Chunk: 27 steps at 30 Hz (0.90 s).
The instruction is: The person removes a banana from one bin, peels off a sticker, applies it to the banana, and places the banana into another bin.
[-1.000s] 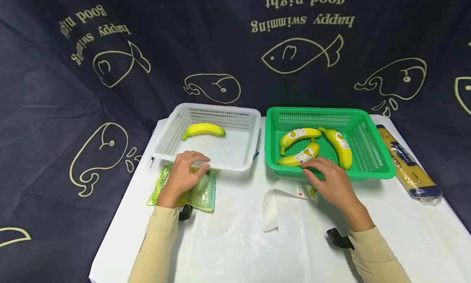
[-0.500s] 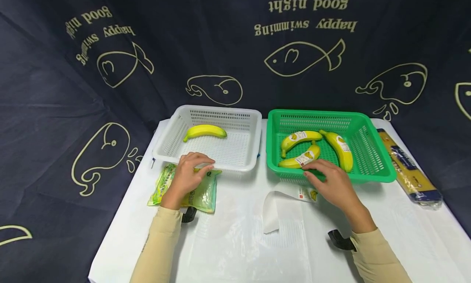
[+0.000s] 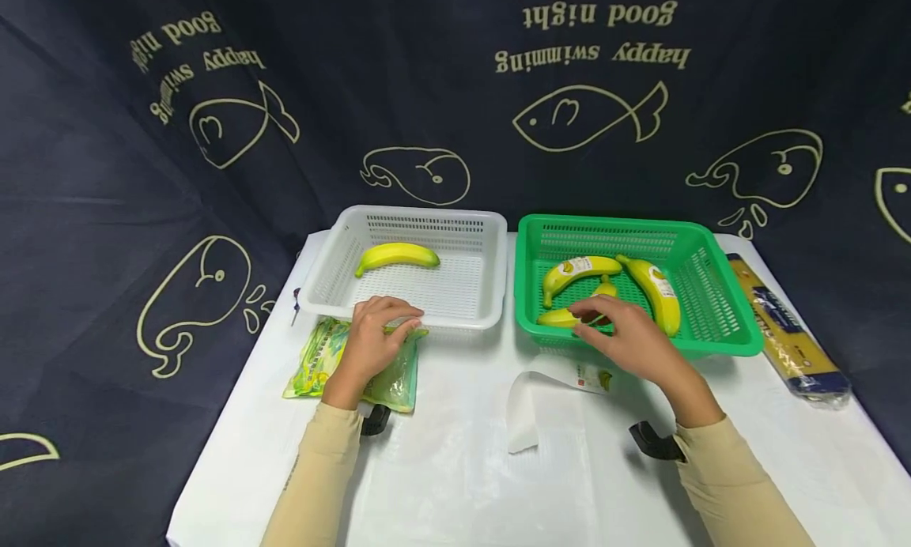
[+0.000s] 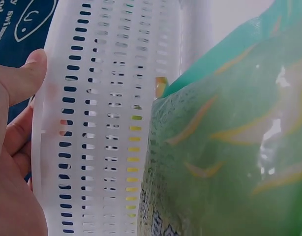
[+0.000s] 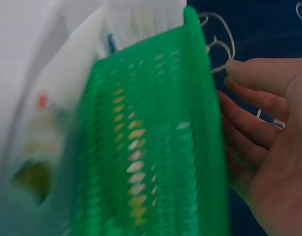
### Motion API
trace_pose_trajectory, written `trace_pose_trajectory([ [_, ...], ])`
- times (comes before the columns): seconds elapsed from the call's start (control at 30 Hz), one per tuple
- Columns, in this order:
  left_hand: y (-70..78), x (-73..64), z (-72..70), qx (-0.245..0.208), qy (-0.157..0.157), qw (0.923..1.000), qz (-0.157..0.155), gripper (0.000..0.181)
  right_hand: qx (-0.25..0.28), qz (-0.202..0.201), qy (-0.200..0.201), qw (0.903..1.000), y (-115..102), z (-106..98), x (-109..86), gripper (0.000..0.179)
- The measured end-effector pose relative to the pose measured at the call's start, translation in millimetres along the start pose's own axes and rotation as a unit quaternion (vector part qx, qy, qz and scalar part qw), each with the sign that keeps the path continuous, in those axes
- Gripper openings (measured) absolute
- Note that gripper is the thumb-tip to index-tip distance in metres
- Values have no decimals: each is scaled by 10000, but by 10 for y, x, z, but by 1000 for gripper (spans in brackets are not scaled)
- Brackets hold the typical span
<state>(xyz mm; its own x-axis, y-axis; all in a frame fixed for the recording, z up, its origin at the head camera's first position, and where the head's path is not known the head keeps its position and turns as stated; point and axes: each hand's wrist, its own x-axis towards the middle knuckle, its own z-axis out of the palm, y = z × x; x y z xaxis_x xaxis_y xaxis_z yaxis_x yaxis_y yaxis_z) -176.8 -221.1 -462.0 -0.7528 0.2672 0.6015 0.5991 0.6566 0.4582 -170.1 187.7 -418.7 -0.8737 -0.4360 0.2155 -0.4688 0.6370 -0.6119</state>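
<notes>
My left hand [image 3: 376,337] hovers at the front rim of the white basket [image 3: 398,311], fingers bent loosely and nothing held. Inside that basket lies one yellow-green banana [image 3: 397,256] without a label. At the front rim of the green basket [image 3: 726,345], my right hand [image 3: 633,341] reaches over, thumb and fingers apart with nothing between them. Its fingers partly cover the front banana [image 3: 558,318]. Behind are two more bananas with white stickers, a back-left banana [image 3: 569,277] and a right banana [image 3: 665,302]. In the right wrist view, the right hand [image 5: 274,128] is beside the green rim.
A green plastic pack [image 3: 398,381] lies under my left forearm. A curled white strip [image 3: 523,413] with a printed banana label [image 3: 592,377] lies before the green basket. A yellow and blue packet [image 3: 790,333] lies at the right. Behind hangs a dark printed cloth [image 3: 455,73].
My right hand has shifted slightly left and up, farther over the front banana, covering its sticker. My left hand has drifted a little to the right.
</notes>
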Motion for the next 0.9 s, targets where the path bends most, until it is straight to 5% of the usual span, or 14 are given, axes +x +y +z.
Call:
trace_pose_trajectory([
  [0.23,-18,-2,46,2,-29,9998,-183,14,364,-465,-652,9961,-258,-70,587,33],
  [0.53,-22,2,17,110,-44,9997,-211,14,729,-421,-1447,9859,-518,-72,1286,34],
  [0.7,-6,-2,10,68,-60,9995,-302,14,1062,-110,-1608,9812,-567,41,1658,34],
  [0.9,11,-31,26,-3,13,9992,-401,14,853,330,-1628,9824,-640,258,2071,37],
])
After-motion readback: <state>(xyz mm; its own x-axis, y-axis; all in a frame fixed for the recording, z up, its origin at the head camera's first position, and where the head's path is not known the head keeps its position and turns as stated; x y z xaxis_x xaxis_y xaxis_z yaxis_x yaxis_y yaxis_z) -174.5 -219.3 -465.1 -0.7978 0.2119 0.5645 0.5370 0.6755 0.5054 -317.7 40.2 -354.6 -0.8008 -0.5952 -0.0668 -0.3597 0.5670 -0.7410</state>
